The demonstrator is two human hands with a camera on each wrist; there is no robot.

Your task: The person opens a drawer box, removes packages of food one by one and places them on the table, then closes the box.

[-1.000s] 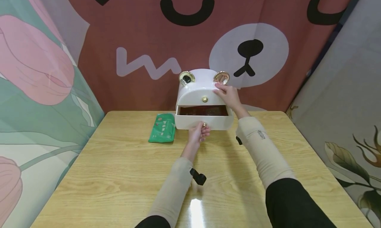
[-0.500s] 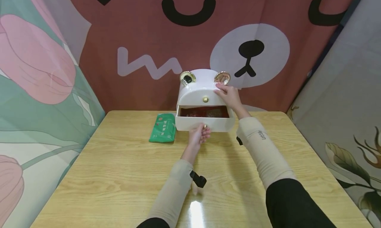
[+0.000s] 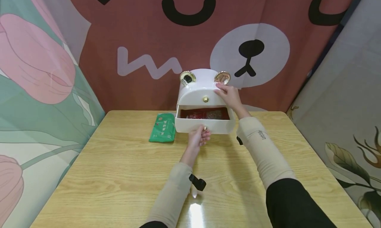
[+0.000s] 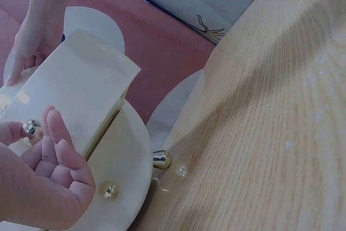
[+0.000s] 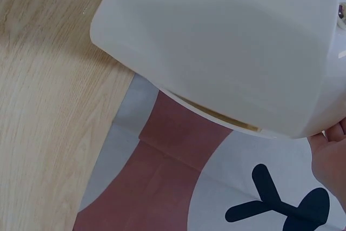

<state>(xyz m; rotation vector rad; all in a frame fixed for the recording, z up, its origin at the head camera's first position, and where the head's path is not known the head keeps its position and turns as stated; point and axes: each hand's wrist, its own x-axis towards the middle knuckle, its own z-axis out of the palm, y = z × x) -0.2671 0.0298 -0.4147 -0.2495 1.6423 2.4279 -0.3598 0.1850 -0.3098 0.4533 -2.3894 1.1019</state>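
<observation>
A white drawer box (image 3: 202,76) with two round gold ears stands at the table's back edge. Its lower drawer (image 3: 190,125) is pulled out, and a dark red packet (image 3: 205,114) lies inside. With thumb and finger, my left hand (image 3: 197,137) pinches the small gold knob (image 4: 31,128) on that drawer's front; its other fingers are loosely bent. The fairly straight fingers of my right hand (image 3: 230,96) press on the box's upper right side, just below the right ear. Only part of this hand appears at the right wrist view's edge. The upper drawer's gold knob (image 3: 205,99) is untouched.
A green packet (image 3: 162,128) lies flat on the wooden table (image 3: 119,175), just left of the box. Behind the box hangs a reddish-brown curtain (image 3: 143,29) with a bear print. Patterned cloths hang at both sides.
The left hand has drawn the lower drawer further out toward me. More of the red packet inside shows now. The right hand stays in place on the box.
</observation>
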